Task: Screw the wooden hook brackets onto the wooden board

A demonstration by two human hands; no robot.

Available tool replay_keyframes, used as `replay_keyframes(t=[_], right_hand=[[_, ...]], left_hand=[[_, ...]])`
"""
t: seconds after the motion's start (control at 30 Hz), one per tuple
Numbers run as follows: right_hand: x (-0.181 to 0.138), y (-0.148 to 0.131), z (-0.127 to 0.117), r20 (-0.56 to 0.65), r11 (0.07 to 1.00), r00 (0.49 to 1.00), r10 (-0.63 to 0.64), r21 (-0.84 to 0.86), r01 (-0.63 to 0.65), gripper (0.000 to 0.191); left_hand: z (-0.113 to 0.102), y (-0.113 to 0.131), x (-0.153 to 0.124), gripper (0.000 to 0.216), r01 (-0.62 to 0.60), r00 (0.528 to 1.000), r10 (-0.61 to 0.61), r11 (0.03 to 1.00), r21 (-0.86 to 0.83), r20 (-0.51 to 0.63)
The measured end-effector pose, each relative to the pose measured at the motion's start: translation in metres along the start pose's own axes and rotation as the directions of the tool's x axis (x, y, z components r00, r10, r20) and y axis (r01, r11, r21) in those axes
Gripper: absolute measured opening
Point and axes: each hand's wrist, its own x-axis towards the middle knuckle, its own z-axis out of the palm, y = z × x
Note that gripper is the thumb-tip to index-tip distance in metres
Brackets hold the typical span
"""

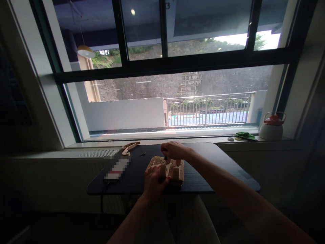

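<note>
A brown wooden block assembly [179, 169] with raised rounded pieces and holes lies at the near edge of the dark table. My left hand [154, 178] is closed around its left side, the fingers on top and the thumb at the near side. Above it, my right hand [174, 150] is wrapped round a screwdriver [165, 157], which points down at the assembly. The handle looks red and dark and is mostly covered by the fingers. Whether the tip sits in a screw is too small to tell.
Two curved wooden pieces [130, 149] lie at the table's [203, 152] far left, with a few small dark screws [143, 154] beside them. A blurred-out white object [118, 169] with a cable is at left. The windowsill bears a red-lidded jug [271, 130], green gloves [245, 136] and tape rolls [231, 139].
</note>
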Motion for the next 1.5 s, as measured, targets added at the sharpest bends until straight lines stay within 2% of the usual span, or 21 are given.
replay_keyframes(t=[0.33,0.57,0.77,0.93,1.07,1.33,1.5], right_hand=[[0.0,-0.007,0.004,-0.018,0.997,0.998,0.062,-0.034,-0.063,0.03],[-0.002,-0.005,0.0,-0.027,0.998,0.999,0.042,-0.037,-0.043,0.023],[0.001,-0.008,0.005,-0.024,0.994,0.995,0.097,-0.043,-0.098,0.031],[0.001,-0.009,0.0,-0.02,0.997,0.998,0.062,-0.055,-0.063,0.032],[0.0,-0.008,-0.001,-0.029,0.998,0.999,0.036,-0.045,-0.038,0.024],[0.002,-0.012,0.0,-0.02,0.994,0.995,0.095,-0.053,-0.096,0.03],[0.0,-0.013,-0.009,-0.012,0.997,0.998,0.059,-0.058,-0.059,0.027]], left_hand=[[0.001,-0.001,0.0,0.038,-0.015,1.0,0.015,1.0,-0.001,-0.016],[0.003,-0.002,0.0,0.039,-0.013,1.0,0.013,1.0,0.019,-0.024],[0.0,0.0,0.0,0.037,-0.017,1.0,0.017,1.0,0.012,-0.02],[0.002,-0.001,0.0,0.038,-0.024,0.999,0.024,1.0,-0.001,-0.024],[0.003,-0.002,0.0,0.037,-0.017,1.0,0.017,1.0,0.006,-0.022],[0.001,0.0,0.0,0.037,-0.014,1.0,0.014,1.0,-0.005,0.004],[0.003,-0.001,0.0,0.036,-0.016,1.0,0.016,1.0,-0.015,-0.008]])
